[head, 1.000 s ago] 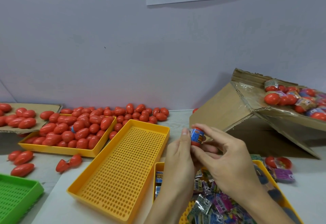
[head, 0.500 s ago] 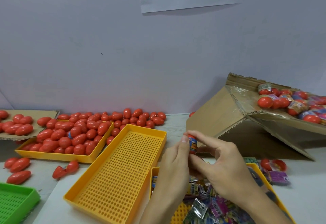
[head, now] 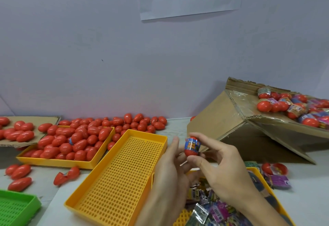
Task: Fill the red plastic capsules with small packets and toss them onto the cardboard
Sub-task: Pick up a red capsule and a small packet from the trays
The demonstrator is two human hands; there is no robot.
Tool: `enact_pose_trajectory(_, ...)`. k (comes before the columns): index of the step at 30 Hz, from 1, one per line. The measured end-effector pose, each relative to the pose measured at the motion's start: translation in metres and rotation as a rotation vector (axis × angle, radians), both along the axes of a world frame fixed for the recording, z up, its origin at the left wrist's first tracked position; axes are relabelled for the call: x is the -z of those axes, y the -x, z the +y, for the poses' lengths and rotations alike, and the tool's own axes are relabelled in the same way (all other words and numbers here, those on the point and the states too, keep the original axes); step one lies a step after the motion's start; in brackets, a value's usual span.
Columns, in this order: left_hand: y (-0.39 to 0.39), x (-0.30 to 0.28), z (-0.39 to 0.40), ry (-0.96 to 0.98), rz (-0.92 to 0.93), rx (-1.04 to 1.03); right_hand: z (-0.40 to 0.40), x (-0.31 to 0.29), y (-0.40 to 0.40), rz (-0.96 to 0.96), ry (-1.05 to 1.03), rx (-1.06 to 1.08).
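capsule point(head: 192, 146) now clear of left fingers point(head: 175, 142)

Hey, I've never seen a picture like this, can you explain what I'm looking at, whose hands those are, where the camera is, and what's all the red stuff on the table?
There is no machine here. The single picture comes from a wide-angle camera worn on a person's head, looking forward and down, so the two hands are that person's own.

The right hand pinches a red capsule with a blue printed band, thumb below and forefinger on top. The left hand is beside it with its fingers fairly straight; whether it touches the capsule is hard to tell.

The red things are egg-shaped plastic capsules, heaped in a yellow tray and spilling onto the table behind it. A second yellow tray, perforated, has nothing in it. A tray of small colourful packets lies under the hands. On the right, banded capsules lie on a sloping cardboard sheet.
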State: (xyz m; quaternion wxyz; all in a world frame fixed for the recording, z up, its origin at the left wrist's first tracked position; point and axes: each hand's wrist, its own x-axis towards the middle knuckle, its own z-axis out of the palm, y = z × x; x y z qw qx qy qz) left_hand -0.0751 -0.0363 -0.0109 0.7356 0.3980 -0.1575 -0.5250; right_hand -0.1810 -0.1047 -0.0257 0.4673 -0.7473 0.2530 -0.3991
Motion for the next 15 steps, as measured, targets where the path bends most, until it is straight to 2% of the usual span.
enact_pose_trajectory(3,-0.002,-0.001,0.002,-0.001,-0.123,-0.007,0.001,-0.002,0.000,-0.001,-0.012,-0.004)
enact_pose_trajectory(8,-0.006,0.000,0.003,0.058,-0.072,0.056,0.003,-0.002,-0.001,-0.054,-0.080,-0.090)
enact_pose_trajectory(12,-0.018,-0.002,0.002,0.020,-0.048,-0.108,0.004,-0.001,0.001,-0.036,-0.158,-0.157)
enact_pose_trajectory(15,-0.027,-0.014,-0.008,-0.104,-0.230,-0.251,0.003,-0.002,0.001,0.015,-0.184,-0.124)
